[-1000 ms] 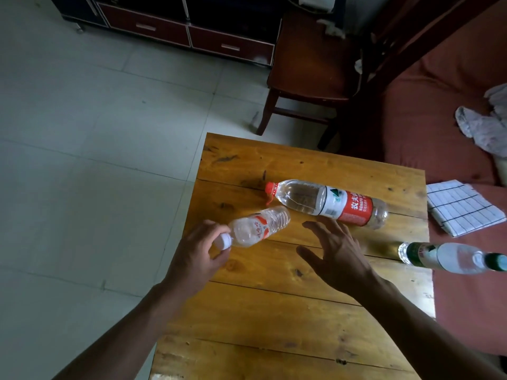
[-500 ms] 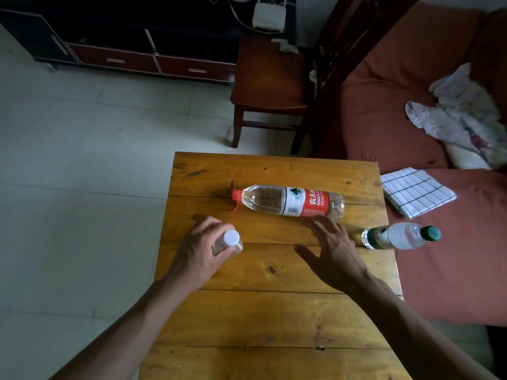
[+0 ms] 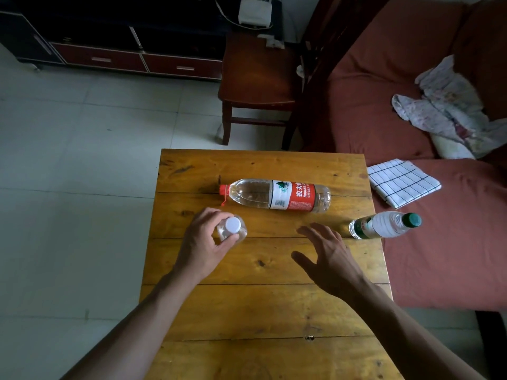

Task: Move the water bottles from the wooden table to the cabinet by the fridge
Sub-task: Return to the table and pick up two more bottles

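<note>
Three bottles: white-capped (image 3: 231, 229), red-capped (image 3: 274, 198), green-capped (image 3: 384, 224). Two hands: left (image 3: 204, 248), right (image 3: 332, 259). One table (image 3: 260, 305), one chair (image 3: 258, 78), one checked cloth (image 3: 403, 182).

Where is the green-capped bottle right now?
In the head view, the green-capped bottle lies at the wooden table's right edge, its cap overhanging toward the red sofa, just beyond the open right hand.

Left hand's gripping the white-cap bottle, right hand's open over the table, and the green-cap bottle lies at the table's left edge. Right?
Not quite. The head view shows the green-cap bottle lying at the wooden table's right edge, its cap end past the edge. The rest holds: the left hand grips the white-cap bottle, and the right hand is open over the table.
</note>
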A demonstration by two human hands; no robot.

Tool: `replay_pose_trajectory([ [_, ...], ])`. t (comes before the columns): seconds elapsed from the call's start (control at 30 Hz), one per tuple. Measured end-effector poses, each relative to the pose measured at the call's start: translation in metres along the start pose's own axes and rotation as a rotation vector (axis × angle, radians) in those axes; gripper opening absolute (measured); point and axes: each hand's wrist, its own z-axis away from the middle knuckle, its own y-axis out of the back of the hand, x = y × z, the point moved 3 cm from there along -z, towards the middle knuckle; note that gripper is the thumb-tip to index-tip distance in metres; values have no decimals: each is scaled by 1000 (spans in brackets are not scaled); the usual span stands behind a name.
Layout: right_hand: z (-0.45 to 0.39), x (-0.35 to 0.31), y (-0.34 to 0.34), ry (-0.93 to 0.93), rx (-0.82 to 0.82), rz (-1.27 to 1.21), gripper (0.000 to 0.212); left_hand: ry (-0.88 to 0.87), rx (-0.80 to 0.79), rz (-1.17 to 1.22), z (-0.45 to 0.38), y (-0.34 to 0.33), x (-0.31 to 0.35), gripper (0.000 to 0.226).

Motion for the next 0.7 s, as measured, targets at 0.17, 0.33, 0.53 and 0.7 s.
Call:
replay_pose_trajectory([
  [0.17, 10, 11, 3, -15, 54, -39, 65, 179, -25, 7, 10, -13, -22, 71],
  [0.33, 17, 20, 3, -37, 55, -62, 66, 202, -4, 31, 14, -27, -27, 71],
  [0.53, 22, 34, -1, -47, 98, -100, 62, 150, 15, 51, 6, -41, -18, 67],
  [0.7, 36, 53, 1, -70, 136, -130, 56, 131, -5, 32, -1, -52, -3, 60],
])
